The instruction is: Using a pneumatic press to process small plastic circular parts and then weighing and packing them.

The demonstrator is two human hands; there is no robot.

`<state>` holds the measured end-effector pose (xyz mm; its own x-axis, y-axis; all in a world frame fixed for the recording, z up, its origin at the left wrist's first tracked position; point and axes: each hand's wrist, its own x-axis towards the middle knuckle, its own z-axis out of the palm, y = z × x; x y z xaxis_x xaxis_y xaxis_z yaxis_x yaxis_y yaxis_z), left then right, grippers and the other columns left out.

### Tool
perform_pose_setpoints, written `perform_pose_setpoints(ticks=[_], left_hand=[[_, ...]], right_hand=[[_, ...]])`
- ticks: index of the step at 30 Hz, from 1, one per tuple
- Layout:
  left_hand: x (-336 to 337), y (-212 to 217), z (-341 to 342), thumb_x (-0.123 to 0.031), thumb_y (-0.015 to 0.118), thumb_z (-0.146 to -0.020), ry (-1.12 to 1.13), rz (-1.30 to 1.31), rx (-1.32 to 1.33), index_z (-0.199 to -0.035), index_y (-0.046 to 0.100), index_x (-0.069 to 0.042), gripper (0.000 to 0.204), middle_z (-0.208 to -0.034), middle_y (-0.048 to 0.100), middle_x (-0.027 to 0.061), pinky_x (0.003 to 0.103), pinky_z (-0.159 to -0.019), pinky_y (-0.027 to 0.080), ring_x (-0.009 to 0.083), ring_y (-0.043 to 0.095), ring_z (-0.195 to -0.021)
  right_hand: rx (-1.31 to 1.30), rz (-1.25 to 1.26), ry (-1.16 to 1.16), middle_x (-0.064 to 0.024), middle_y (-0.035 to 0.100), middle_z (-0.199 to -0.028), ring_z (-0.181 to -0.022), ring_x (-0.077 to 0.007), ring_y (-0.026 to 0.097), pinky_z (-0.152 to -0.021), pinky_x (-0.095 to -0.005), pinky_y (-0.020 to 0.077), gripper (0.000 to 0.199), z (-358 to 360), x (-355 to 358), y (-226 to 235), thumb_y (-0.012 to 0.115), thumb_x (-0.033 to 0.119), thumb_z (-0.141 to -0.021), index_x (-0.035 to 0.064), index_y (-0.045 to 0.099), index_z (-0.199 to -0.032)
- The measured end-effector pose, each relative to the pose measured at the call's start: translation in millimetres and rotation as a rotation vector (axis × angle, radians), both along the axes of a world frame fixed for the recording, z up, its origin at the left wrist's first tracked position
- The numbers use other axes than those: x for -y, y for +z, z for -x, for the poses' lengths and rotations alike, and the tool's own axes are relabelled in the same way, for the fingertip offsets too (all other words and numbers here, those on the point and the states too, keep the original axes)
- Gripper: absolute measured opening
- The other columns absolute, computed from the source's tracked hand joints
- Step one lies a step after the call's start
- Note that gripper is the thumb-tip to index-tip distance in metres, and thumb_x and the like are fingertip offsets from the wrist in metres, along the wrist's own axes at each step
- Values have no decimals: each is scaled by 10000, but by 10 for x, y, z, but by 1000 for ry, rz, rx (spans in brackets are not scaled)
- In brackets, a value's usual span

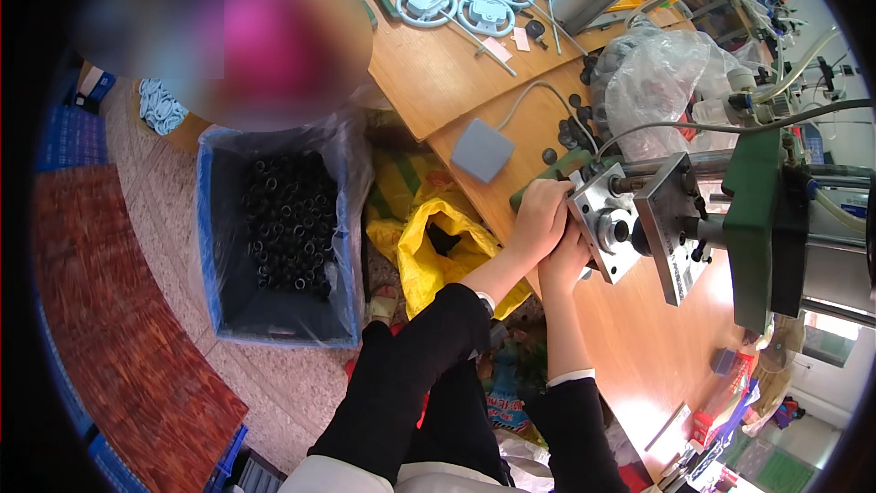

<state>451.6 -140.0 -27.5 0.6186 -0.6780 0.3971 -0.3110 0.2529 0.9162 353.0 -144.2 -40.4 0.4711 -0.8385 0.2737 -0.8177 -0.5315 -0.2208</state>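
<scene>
While the square silver lower plate (pixel 598 215) faces the rectangular silver upper plate (pixel 663 219) of the green metal press (pixel 756 228), their closing could pinch a straying left hand (pixel 541 216) or right hand (pixel 566 262). Both bunch at the lower plate's outer side; I cannot tell what they grasp. Anything slipping past the edge of the brown wooden worktop (pixel 662 333) could drop toward the open yellow sack (pixel 424 256); rightward, there's room.

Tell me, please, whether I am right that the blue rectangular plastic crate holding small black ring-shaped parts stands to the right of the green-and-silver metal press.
Not quite: the blue rectangular plastic crate holding small black ring-shaped parts stands to the left of the green-and-silver metal press, as the head view shows.
</scene>
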Motion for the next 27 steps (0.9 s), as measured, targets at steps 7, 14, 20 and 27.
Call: perform_pose_setpoints(ticks=[7, 14, 20, 27], left_hand=[[-17, 0, -38, -26, 451, -764, -36, -5, -62, -915, 532, -9, 173, -823, 542, 155, 401, -734, 392, 339, 496, -815], [-65, -40, 88, -23, 456, -764, 8, 8, -119, -928, 526, -10, 179, -865, 533, 156, 399, -759, 377, 333, 485, -846], [-82, -6, 166, 3, 417, -785, 91, 41, -141, -941, 528, -3, 191, -909, 542, 172, 382, -788, 398, 349, 497, -889], [-217, 49, 382, 17, 368, -820, 95, 4, -357, -1024, 519, 17, 253, -1061, 532, 188, 359, -886, 378, 340, 481, -1034]], right_hand=[[24, 101, -22, -143, 579, -954, -832, -311, 567, -701, -385, 443, 462, -98, 15, 19, 625, 273, -703, 47, 497, -1085], [194, 131, 75, -156, 578, -998, -871, -305, 570, -745, -369, 448, 359, 11, 48, -81, 592, 123, -735, 19, 508, -1068], [215, 222, 114, -134, 601, -950, -814, -284, 598, -695, -339, 474, 257, 22, 21, -60, 588, 39, -725, -25, 539, -969], [287, 211, 148, -134, 599, -861, -759, -290, 585, -648, -339, 462, 226, 2, -9, 74, 620, 51, -690, 0, 544, -896]])
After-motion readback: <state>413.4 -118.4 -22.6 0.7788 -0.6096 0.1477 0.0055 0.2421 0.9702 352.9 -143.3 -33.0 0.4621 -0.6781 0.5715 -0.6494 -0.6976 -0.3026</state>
